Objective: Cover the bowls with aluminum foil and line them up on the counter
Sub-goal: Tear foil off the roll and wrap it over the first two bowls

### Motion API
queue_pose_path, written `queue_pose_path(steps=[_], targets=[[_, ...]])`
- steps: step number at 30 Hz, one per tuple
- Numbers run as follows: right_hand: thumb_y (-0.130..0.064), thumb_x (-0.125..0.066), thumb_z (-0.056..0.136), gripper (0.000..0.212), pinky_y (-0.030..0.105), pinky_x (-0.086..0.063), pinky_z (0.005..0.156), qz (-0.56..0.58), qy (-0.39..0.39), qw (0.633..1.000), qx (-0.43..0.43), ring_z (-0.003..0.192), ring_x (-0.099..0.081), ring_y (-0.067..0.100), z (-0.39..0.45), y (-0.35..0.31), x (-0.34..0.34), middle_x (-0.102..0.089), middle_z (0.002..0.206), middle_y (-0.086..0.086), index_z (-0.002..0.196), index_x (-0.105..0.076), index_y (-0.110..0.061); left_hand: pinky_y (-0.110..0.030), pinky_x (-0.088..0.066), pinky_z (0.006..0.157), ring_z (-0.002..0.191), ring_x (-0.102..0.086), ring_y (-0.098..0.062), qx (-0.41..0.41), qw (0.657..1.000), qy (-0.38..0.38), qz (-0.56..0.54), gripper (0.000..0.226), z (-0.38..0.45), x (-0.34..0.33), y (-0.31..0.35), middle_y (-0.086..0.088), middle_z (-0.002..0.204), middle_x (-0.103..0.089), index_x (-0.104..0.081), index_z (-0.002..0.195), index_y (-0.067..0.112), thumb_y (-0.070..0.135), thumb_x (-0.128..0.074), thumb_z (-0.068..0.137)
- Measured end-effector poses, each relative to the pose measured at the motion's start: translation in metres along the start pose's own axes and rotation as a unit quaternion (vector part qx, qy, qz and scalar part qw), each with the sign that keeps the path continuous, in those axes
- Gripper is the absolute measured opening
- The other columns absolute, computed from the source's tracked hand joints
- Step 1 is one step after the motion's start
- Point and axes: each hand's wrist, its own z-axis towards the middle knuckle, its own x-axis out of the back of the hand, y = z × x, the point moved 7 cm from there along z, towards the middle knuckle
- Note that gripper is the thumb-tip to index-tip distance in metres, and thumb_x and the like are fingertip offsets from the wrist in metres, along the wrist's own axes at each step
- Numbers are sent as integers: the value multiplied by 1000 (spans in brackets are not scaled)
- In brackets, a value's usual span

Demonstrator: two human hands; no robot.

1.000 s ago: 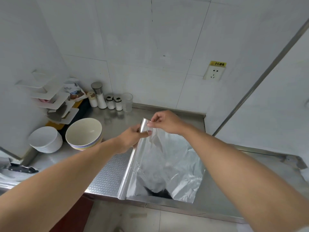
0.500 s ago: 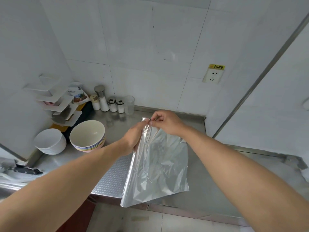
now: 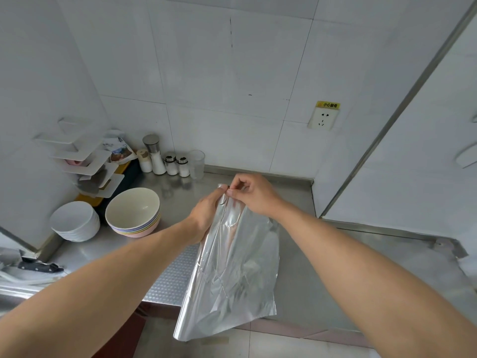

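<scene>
An aluminum foil roll [image 3: 198, 285] slants from the counter's front edge up to my hands, with a pulled-out sheet of foil [image 3: 240, 275] hanging from it. My left hand [image 3: 206, 215] grips the roll near its top end. My right hand [image 3: 247, 195] pinches the sheet's top corner right beside the roll's end. A stack of colored bowls [image 3: 134, 213] stands on the steel counter [image 3: 322, 280] at the left, and a stack of white bowls [image 3: 76, 220] sits further left.
Salt and spice shakers [image 3: 165, 161] and a clear glass [image 3: 196, 164] line the back wall. A white wall rack [image 3: 85, 164] hangs over the left corner. A knife [image 3: 38, 267] lies at the far left edge. A wall socket [image 3: 322, 117] is at the right.
The foil sheet has been drawn in and hangs narrower and steeper than a second ago. Both hands stay together at the roll's top end, a little higher in view.
</scene>
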Motion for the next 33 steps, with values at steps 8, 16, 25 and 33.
queue_pose_path(steps=[8,16,25,33], targets=[[-52,-85,73,41,30,-48,75,28,-59,996,-68,79,-69,13,-9,7,6,-77,90,1,94,-68,-21,-42,-57,96,95,-76,-27,12,998,11,-60,50,-11,-3,8,-10,101,-79,-78,105,18,62,-55,94],[-76,-78,65,65,29,-41,83,-106,-175,952,-228,86,-62,7,-44,95,73,-69,85,-14,86,-69,-16,-38,-34,120,129,-55,-21,21,995,8,-97,66,-1,21,15,0,138,-61,-55,145,19,63,-55,96],[-36,-84,80,33,20,-47,69,33,-143,929,-341,74,-64,10,-86,158,103,-71,80,1,91,-72,-7,-36,-54,98,100,-71,-26,34,996,63,-61,59,23,49,6,-10,105,-76,-71,108,15,70,-59,90],[-34,-78,75,54,35,-53,90,235,46,895,-377,93,-71,18,-95,186,118,-78,97,-2,120,-70,-6,-47,-55,101,103,-71,-32,65,993,79,-63,77,47,65,-10,-13,109,-74,-69,114,9,79,-59,83]])
